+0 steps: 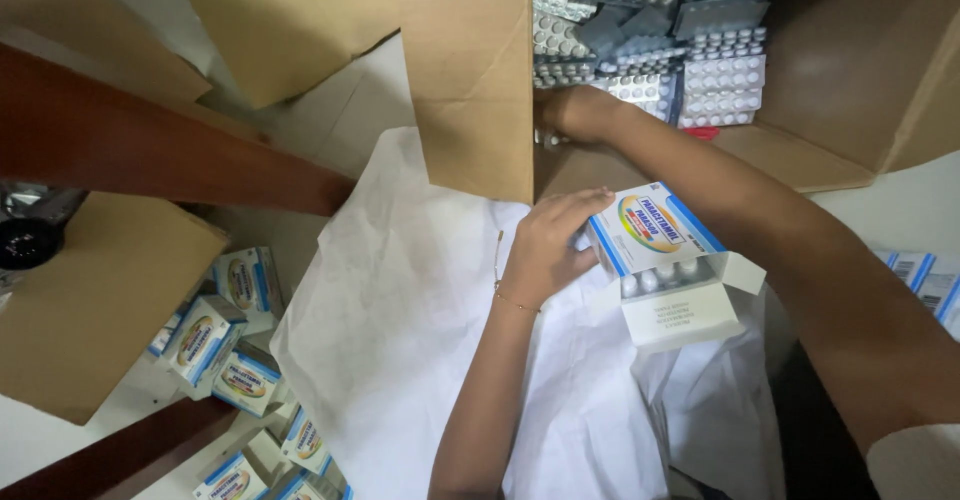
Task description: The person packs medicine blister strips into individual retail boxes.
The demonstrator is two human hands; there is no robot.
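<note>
The left hand point(545, 250) sits dead centre of the view, fingers curled around the left side of a small white-and-blue medicine carton point(660, 245). That carton is just to the hand's 3 o'clock, held above the white cloth point(400, 340) spread underneath. Its end flap hangs open at 5 o'clock and you can see the rounded bumps of blister strips already inside.

Handling-wise, I'd guess the carton is light and thin-walled — squeeze the middle and it'll dent, so the long edges near the corners look like the safest grip, about where the fingers are now. The open flap end is floppy, so I wouldn't take it there.

Over at 8 o'clock there's a heap of finished cartons point(225, 360) of the same kind, lying loose beside a flat piece of brown cardboard point(90, 300).

Further out, the right hand point(570, 115) reaches to 12 o'clock into a big cardboard box point(850, 90). A box flap point(470, 70) partly hides it, so I can't tell whether its fingers are spread or closed on anything. The box holds stacks of blister strips point(700, 70) — silvery packs with white tablets, piled fairly loosely. Those should be stiff-ish but slippery foil, and they'd slide off each other if grabbed from the top; pinching a strip by its edges seems better.
</note>
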